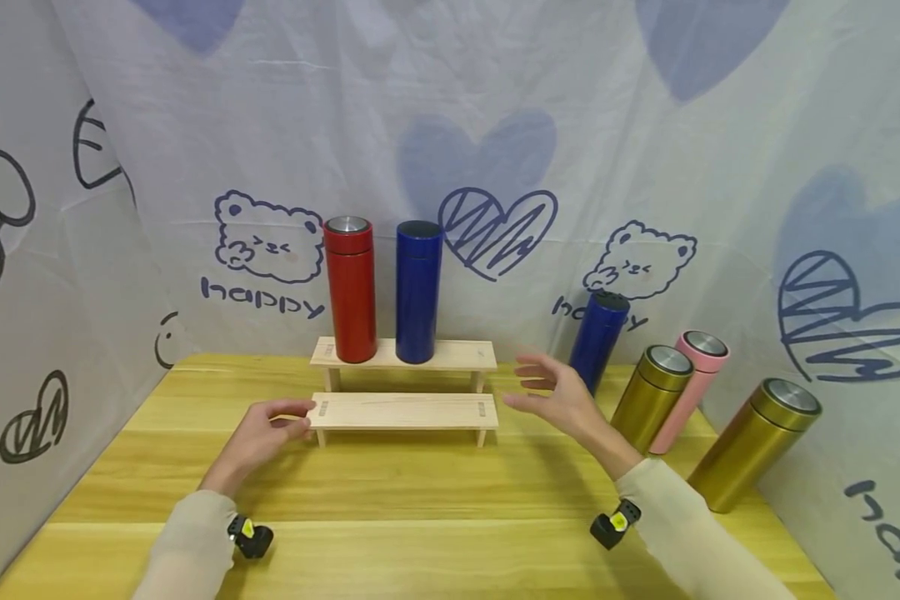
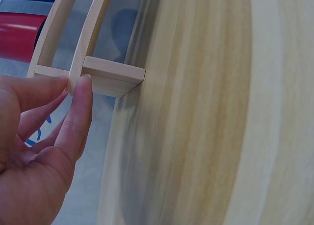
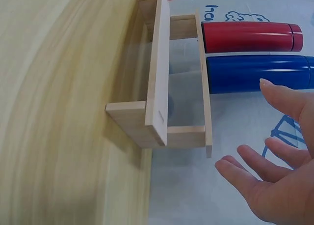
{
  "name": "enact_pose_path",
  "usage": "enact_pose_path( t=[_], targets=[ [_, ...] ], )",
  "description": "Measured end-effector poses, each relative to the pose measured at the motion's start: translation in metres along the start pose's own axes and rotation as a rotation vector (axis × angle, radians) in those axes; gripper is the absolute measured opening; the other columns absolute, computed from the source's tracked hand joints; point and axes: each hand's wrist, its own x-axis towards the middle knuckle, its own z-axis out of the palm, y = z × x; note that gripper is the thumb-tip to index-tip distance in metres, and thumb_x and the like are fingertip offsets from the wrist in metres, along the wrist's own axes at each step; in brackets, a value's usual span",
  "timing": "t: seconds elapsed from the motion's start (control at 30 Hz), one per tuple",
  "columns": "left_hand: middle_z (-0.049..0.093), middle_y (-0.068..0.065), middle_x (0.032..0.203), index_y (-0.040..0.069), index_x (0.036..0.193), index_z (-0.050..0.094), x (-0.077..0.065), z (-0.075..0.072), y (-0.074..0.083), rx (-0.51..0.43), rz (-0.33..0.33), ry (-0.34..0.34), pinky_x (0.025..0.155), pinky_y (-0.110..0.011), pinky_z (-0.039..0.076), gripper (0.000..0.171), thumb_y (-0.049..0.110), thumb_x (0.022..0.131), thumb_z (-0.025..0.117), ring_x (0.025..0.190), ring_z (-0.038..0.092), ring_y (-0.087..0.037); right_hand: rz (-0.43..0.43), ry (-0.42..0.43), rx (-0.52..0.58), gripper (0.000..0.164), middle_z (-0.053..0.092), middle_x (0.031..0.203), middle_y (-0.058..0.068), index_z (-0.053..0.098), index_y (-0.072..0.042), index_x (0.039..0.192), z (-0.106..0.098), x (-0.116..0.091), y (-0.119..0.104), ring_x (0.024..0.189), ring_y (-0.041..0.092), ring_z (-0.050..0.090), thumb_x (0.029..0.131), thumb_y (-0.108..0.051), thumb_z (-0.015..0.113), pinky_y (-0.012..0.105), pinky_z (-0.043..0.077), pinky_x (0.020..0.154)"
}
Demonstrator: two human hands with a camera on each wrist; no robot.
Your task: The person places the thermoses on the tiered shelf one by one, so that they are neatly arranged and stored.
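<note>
A two-tier wooden shelf (image 1: pixel 405 411) stands on the table. At its left end my left hand (image 1: pixel 264 435) pinches the lower board between thumb and fingers; the left wrist view shows the fingertips (image 2: pixel 84 85) at the board's end. My right hand (image 1: pixel 558 398) hovers just off the shelf's right end, its fingers spread and holding nothing, as the right wrist view also shows. On the upper tier a red thermos bottle (image 1: pixel 351 296) with a silver lid top stands upright at left. A blue thermos bottle (image 1: pixel 417 296) stands to its right. Nothing stands on the lower board.
At the right of the table, behind and beside my right arm, stand another blue thermos (image 1: pixel 598 340), a gold one (image 1: pixel 652 400), a pink one (image 1: pixel 693 392) and a second gold one (image 1: pixel 753 446). A printed cloth (image 1: pixel 495 167) hangs behind the table (image 1: pixel 390 517).
</note>
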Motion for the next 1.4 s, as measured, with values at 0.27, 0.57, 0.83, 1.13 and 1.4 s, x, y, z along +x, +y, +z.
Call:
enact_pose_path(
  t=[0.27, 0.57, 0.83, 1.13, 1.4],
  targets=[
    [0.062, -0.029, 0.139, -0.005, 0.136, 0.063, -0.001, 0.001, 0.003, -0.018, 0.000, 0.004, 0.080, -0.016, 0.054, 0.039, 0.007, 0.099, 0.065, 0.105, 0.072, -0.021, 0.024, 0.008, -0.002, 0.067, 0.062, 0.142, 0.020, 0.053, -0.010, 0.147, -0.010, -0.018, 0.010, 0.129, 0.040, 0.061, 0.089, -0.027, 0.083, 0.050, 0.054, 0.104],
    [0.063, -0.030, 0.137, -0.006, 0.135, 0.063, -0.001, 0.002, 0.003, -0.027, 0.008, 0.006, 0.080, -0.017, 0.054, 0.038, 0.007, 0.099, 0.065, 0.101, 0.073, -0.018, 0.035, 0.010, -0.006, 0.063, 0.062, 0.142, 0.023, 0.054, -0.005, 0.144, -0.016, -0.034, 0.019, 0.129, 0.042, 0.061, 0.091, -0.025, 0.081, 0.048, 0.055, 0.103],
    [0.063, -0.029, 0.137, -0.006, 0.134, 0.063, -0.001, 0.001, 0.002, -0.016, 0.007, 0.009, 0.079, -0.017, 0.054, 0.038, 0.007, 0.099, 0.065, 0.100, 0.072, -0.017, 0.020, 0.038, -0.029, 0.062, 0.064, 0.139, 0.023, 0.054, -0.005, 0.144, -0.023, -0.045, 0.027, 0.126, 0.040, 0.064, 0.091, -0.024, 0.080, 0.045, 0.057, 0.100],
    [0.064, -0.029, 0.136, -0.006, 0.134, 0.063, -0.001, 0.001, 0.001, -0.019, 0.006, 0.014, 0.079, -0.017, 0.054, 0.038, 0.006, 0.099, 0.065, 0.099, 0.073, -0.016, 0.012, 0.072, -0.042, 0.057, 0.068, 0.133, 0.022, 0.058, -0.004, 0.140, -0.034, -0.059, 0.034, 0.121, 0.040, 0.066, 0.091, -0.022, 0.080, 0.033, 0.060, 0.093],
    [0.064, -0.031, 0.135, -0.008, 0.134, 0.063, -0.001, 0.001, 0.001, -0.032, 0.017, 0.015, 0.078, -0.017, 0.054, 0.038, 0.006, 0.098, 0.066, 0.100, 0.074, -0.022, 0.066, 0.079, -0.036, 0.057, 0.067, 0.133, 0.023, 0.057, -0.004, 0.141, -0.049, -0.074, 0.041, 0.114, 0.023, 0.070, 0.092, -0.022, 0.079, 0.020, 0.057, 0.087]
  ],
)
